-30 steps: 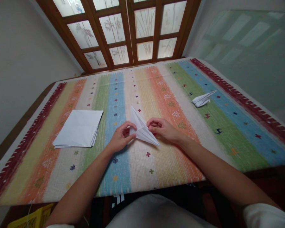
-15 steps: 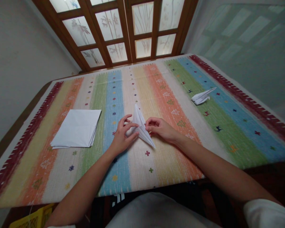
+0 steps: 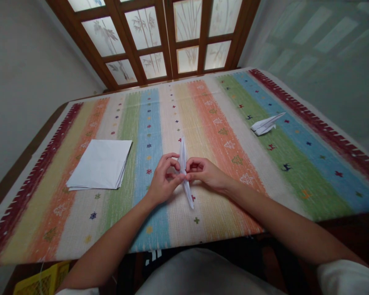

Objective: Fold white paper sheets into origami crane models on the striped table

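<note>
A narrow folded white paper (image 3: 188, 193) stands nearly edge-on between my two hands, one pointed end away from me and the other toward me. My left hand (image 3: 166, 177) pinches its left side near the middle, thumb and fingertips on the paper. From the other side my right hand (image 3: 206, 173) pinches it at about the same height, with the remaining fingers curled. The fingertips of both hands nearly meet and cover the paper's middle. Off to the left lies a stack of square white sheets (image 3: 100, 164).
A finished-looking folded paper figure (image 3: 267, 124) with a pointed tip rests at the right on the green and blue stripes. A striped tablecloth (image 3: 215, 205) covers the table. Beyond its far edge are wood-framed glass doors (image 3: 169, 41). A yellow crate (image 3: 43, 280) stands below the near left edge.
The folded paper has turned from showing a broad face to nearly edge-on and more upright in line. Both hands have come closer together around its middle.
</note>
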{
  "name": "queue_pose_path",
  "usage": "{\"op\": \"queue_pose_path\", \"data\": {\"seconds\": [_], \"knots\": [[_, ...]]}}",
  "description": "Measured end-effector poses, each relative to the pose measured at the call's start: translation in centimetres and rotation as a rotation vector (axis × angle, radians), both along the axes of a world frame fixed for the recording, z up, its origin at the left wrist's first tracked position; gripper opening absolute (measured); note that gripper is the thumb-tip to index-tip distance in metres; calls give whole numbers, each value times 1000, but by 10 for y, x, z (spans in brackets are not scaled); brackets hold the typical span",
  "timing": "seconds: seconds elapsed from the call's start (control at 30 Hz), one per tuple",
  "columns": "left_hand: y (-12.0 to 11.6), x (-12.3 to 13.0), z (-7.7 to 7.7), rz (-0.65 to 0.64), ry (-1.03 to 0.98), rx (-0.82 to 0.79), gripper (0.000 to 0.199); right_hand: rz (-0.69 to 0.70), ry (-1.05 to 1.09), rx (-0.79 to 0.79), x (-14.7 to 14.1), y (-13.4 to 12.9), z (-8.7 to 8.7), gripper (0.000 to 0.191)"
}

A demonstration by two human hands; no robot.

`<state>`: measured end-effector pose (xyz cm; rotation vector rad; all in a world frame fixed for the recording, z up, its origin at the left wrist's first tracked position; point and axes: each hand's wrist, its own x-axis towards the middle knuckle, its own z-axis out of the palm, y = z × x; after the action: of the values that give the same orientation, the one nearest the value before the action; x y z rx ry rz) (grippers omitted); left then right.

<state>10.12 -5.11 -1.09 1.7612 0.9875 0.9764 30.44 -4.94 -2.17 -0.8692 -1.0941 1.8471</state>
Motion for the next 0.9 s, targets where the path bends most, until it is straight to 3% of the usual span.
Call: {"op": "queue_pose_path", "data": {"seconds": [0.23,0.6,0.77,0.9], "knots": [[-4,3,3,78,-4,45,21,-6,-13,42,-3,-3,4,47],[-9,7,10,139,134,166,14,-65,-181,241,-6,-19,20,44],[-11,9,12,154,128,173,12,-37,-220,266,-6,-19,20,50],[-14,12,15,201,114,123,16,-97,-303,301,-4,-19,21,54]]}}
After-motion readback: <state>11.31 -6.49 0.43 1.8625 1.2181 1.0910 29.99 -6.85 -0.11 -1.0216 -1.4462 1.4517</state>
